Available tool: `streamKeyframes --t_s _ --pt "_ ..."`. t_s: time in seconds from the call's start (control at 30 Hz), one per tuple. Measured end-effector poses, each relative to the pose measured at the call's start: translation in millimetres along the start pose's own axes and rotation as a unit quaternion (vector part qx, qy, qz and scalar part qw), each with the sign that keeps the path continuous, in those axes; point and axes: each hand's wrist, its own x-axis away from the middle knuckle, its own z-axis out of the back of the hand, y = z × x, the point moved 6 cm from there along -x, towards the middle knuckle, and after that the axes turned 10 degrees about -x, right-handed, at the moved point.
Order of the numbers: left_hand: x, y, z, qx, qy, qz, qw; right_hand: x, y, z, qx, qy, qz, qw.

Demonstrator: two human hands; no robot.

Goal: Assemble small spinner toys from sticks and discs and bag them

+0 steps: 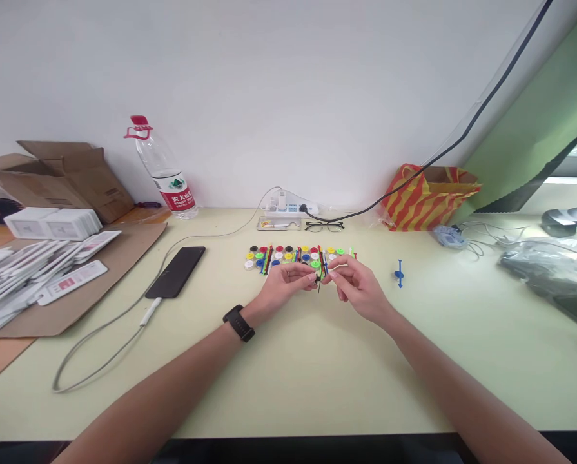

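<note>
My left hand (287, 282) and my right hand (354, 281) meet above the table, just in front of a row of small coloured round pieces and thin sticks (295, 256). Both pinch a thin dark stick (320, 281) with a small black piece on it, held upright between the fingertips. A black watch (238, 323) sits on my left wrist. A blue stick with a blue round piece (399, 274) lies alone to the right of my hands.
A black phone (176, 271) on a white cable lies to the left. White cards (37, 267) pile on cardboard at far left. At the back stand a water bottle (165, 171), power strip (288, 207), glasses (323, 226), striped bag (426, 193).
</note>
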Motion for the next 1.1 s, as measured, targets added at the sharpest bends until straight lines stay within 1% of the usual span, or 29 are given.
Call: streamKeyframes --t_s 0.23,0.43,0.63,0.77,0.87,0.97,1.1 --pt "0 -1 0.4 -0.002 0.004 0.004 1.000 1 -5 -1 -0.030 -0.009 0.003 1.000" --pt "0 -1 1.0 -0.006 0.001 0.004 1.000 -1 -7 1 -0.032 0.002 0.011 0.999" --pt "0 -1 1.3 -0.007 0.004 0.004 1.000 -2 2 2 -0.002 0.000 -0.021 1.000" --pt "0 0 1.0 -0.014 0.011 0.001 1.000 0 -1 -2 -0.031 -0.027 -0.040 0.998" --pt "0 0 0.4 -0.015 0.010 -0.002 1.000 2 -9 -2 -0.054 -0.016 -0.028 0.998" --pt "0 -1 0.2 -0.011 0.007 0.002 1.000 1 -13 1 -0.047 0.005 -0.009 0.999" --pt "0 0 0.5 -0.009 0.005 0.003 1.000 -1 -7 3 -0.024 0.005 -0.004 1.000"
